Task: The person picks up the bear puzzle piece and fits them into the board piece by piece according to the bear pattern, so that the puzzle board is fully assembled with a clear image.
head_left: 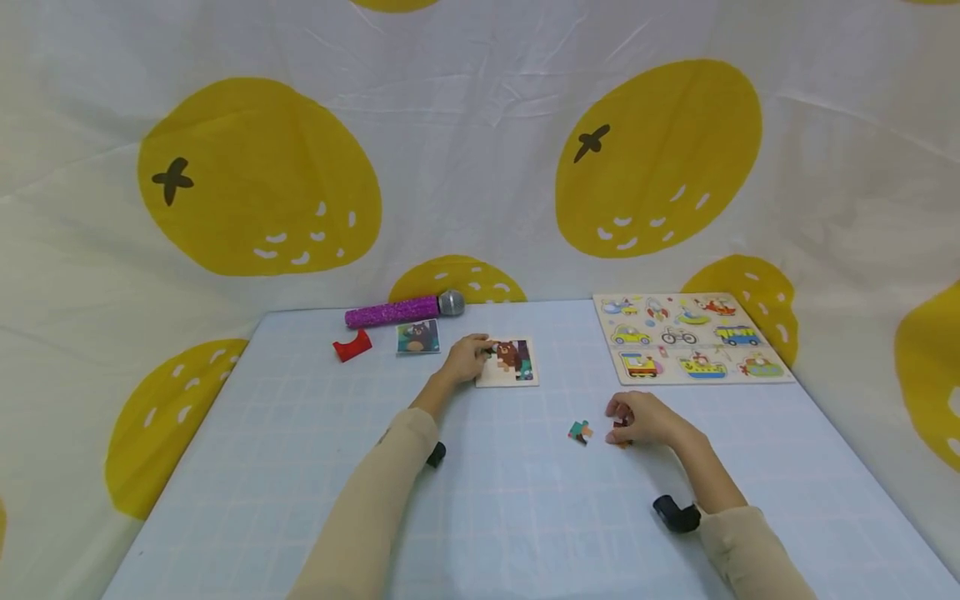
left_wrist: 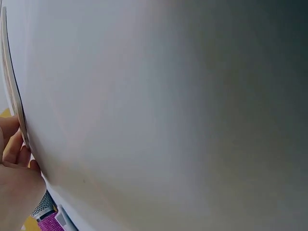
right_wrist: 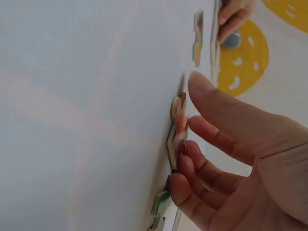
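My left hand [head_left: 467, 358] is at the left edge of a small square wooden bear puzzle [head_left: 507, 375], gripping that edge with thumb and fingers. The puzzle frame is partly filled with pieces showing a brown bear. Over the table to the right, my right hand [head_left: 643, 418] reaches down with its thumb apart from its fingers. Between them lies a brown and orange puzzle piece [right_wrist: 179, 125], the fingertips right at its side. Closer to the puzzle is a teal and peach piece [head_left: 580, 432]. Beneath the right fingers a green-topped piece [right_wrist: 162, 199] shows.
A purple microphone [head_left: 397, 312] with a silver head lies at the back. In front of it are a bear picture card [head_left: 417, 337] and a red curved piece [head_left: 352, 345]. A wooden vehicle puzzle board [head_left: 690, 340] lies at the back right.
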Demonstrator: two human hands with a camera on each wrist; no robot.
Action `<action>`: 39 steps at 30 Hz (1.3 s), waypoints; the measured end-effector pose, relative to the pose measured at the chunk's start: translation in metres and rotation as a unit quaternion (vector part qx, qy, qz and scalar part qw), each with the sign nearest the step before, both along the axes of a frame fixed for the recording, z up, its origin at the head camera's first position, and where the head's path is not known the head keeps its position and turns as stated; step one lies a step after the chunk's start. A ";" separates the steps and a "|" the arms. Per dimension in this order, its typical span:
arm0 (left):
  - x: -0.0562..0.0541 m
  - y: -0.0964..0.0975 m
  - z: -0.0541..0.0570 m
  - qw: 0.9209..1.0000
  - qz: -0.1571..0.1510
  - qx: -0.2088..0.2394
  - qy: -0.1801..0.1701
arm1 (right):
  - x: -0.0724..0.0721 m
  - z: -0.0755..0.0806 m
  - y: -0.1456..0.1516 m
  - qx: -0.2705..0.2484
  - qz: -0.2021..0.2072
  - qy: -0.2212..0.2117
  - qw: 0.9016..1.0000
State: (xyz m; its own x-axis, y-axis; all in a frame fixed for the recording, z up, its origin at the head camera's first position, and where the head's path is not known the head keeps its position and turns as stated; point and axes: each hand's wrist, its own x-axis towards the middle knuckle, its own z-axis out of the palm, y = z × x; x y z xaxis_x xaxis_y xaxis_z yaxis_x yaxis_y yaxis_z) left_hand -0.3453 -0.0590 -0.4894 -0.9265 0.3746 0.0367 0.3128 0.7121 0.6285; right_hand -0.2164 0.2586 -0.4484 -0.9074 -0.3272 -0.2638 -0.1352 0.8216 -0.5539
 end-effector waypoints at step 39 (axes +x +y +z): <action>0.003 0.000 0.003 1.000 0.000 0.010 -0.012 | -0.018 -0.010 0.024 -0.239 -0.150 0.147 0.948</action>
